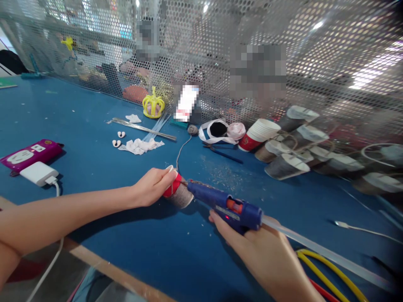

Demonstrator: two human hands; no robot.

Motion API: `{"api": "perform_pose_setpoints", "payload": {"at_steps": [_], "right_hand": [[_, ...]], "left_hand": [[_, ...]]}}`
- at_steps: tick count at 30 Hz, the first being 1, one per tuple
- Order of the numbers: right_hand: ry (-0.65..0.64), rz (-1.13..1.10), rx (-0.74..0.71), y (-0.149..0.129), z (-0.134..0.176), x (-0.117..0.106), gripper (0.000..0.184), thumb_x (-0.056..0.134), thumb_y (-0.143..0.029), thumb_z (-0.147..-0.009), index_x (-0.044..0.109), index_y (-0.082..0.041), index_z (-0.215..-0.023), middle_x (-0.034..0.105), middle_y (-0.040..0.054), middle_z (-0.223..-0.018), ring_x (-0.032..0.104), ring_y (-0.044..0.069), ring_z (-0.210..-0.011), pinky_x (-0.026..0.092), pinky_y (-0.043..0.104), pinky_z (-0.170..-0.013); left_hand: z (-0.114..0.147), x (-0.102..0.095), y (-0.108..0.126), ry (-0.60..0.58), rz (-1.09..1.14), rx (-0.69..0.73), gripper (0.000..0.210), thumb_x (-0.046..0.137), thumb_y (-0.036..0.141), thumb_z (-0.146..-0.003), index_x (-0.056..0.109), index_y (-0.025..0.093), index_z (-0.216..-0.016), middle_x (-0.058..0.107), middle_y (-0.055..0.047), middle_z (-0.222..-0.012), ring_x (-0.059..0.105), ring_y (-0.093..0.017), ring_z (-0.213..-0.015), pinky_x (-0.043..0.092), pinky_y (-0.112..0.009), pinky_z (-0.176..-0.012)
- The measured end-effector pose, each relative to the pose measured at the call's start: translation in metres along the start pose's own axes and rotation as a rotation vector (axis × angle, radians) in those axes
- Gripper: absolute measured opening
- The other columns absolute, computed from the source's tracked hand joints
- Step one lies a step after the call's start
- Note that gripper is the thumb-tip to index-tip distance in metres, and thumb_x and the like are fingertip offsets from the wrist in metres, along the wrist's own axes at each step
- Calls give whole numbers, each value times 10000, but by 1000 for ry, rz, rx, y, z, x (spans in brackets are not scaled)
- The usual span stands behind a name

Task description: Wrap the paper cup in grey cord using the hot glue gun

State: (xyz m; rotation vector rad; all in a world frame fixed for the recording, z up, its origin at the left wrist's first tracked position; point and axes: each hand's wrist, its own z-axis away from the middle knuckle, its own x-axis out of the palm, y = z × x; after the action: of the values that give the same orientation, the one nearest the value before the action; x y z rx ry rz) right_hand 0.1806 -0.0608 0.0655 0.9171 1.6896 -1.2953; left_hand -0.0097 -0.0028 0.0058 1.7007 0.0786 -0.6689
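My left hand (156,184) is closed round the rim end of a red paper cup (172,188), which lies tilted just above or on the table. Grey yarn (182,197) is wound about the lower part of the cup, and its strand runs back to a small grey yarn ball (192,130). In my right hand (255,247) is a blue hot glue gun (225,203), its red light lit. The nozzle points left and meets the cup's red side near the yarn's edge. A long clear glue stick (327,251) sticks out of the gun's back.
Several yarn-wrapped cups (286,167) and a stack of paper cups (261,130) stand at right. Behind are scissors (223,153), ribbon rolls (217,131), a yellow crown (153,105) and a phone (187,102) by the perforated metal screen (208,50). A purple pouch (33,156) lies left.
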Motion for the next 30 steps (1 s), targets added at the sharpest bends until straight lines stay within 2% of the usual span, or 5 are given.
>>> {"api": "perform_pose_setpoints", "payload": {"at_steps": [5, 12, 19, 26, 30], "right_hand": [[64, 52, -109, 9, 2, 2, 200, 492, -299, -713, 628, -237, -580, 412, -30, -298, 453, 138, -323, 342, 231, -356], [61, 23, -51, 3, -1, 0, 279, 460, -269, -732, 562, -205, -480, 513, 4, -387, 493, 129, -356, 365, 218, -352], [158, -27, -59, 8, 8, 15, 242, 467, -296, -742, 560, -214, -533, 531, -2, -409, 480, 125, -364, 401, 219, -389], [-127, -76, -11, 6, 12, 5, 205, 451, -297, -746, 596, -228, -619, 543, 1, -457, 509, 145, -413, 431, 223, -408], [-117, -73, -38, 7, 10, 3, 174, 481, -290, -717, 614, -233, -621, 563, 5, -465, 514, 151, -427, 422, 228, -409]], "left_hand": [[0, 0, 0, -2, -2, -6, 444, 228, 377, -859, 476, 118, -598, 357, 21, -540, 319, -88, -532, 300, -192, -484], [1, 0, 0, 12, -25, 1, 428, 242, 378, -858, 422, 131, -559, 320, 27, -535, 291, -85, -527, 279, -191, -470], [-1, 0, -1, -30, 116, -15, 486, 245, 398, -859, 615, 87, -813, 565, -31, -669, 471, -129, -636, 400, -219, -598], [-1, 2, -2, -30, 236, -82, 492, 279, 430, -847, 613, 77, -766, 636, -67, -734, 533, -159, -678, 430, -248, -648], [-1, 2, -3, -42, 249, -71, 486, 273, 425, -851, 614, 87, -775, 629, -54, -729, 525, -148, -677, 425, -236, -644]]}}
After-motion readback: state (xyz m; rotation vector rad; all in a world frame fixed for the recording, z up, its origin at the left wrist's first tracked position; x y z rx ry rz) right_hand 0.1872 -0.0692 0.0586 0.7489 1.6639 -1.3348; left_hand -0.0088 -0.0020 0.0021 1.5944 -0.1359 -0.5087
